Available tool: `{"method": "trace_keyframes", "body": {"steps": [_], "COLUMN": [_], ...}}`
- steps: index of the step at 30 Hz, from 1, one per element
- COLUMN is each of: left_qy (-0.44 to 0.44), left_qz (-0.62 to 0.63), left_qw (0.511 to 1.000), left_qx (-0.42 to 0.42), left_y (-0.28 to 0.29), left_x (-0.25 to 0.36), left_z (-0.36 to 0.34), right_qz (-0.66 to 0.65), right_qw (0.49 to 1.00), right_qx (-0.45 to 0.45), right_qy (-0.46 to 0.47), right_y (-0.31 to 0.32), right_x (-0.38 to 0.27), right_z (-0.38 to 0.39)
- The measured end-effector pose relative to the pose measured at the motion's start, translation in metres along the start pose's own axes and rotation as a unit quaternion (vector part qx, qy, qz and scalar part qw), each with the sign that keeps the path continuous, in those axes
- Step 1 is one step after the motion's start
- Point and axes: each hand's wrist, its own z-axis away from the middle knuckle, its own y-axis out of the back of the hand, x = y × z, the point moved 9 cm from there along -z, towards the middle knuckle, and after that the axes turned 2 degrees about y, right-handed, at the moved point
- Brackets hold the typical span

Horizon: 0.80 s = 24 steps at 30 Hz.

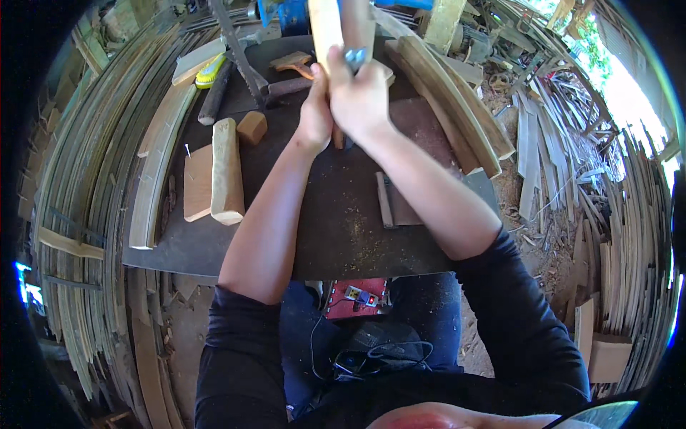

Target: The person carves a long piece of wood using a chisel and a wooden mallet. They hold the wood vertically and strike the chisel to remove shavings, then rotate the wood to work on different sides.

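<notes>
Close together over the far middle of the dark tabletop (321, 239), both my hands are closed. My left hand (314, 118) grips the lower end of a pale wooden piece (326, 27) that stretches away from me. Just right of it, my right hand (361, 100) is wrapped round a brown tool, blurred by motion, with a shiny metal part (355, 57) at the knuckles; its exact kind is hard to tell. The right thumb lies against the pale wood. Behind the wood, blue metal equipment (291, 16) is partly hidden.
Left on the table are a rounded wooden block (227, 175), a flat board (199, 184), a small wood cube (252, 128), a yellow-green brush (210, 73) and a saw blade (246, 68). Long curved boards (446, 107) lie at right. Stacked strips (78, 186) surround the table.
</notes>
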Motion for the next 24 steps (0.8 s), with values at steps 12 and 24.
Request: {"method": "trace_keyframes", "body": {"steps": [12, 24], "left_qy": [-0.016, -0.024], "left_qz": [0.052, 0.051], "left_qw": [0.998, 0.998], "left_qx": [0.017, 0.03], "left_y": [-0.006, -0.001], "left_x": [0.002, 0.001], "left_z": [-0.002, 0.0], "right_qz": [-0.065, -0.173], "right_qw": [0.997, 0.983], "right_qx": [0.045, 0.055], "right_qy": [0.009, 0.015], "right_y": [0.009, 0.023], "right_x": [0.002, -0.013], "right_z": [-0.015, -0.023]}}
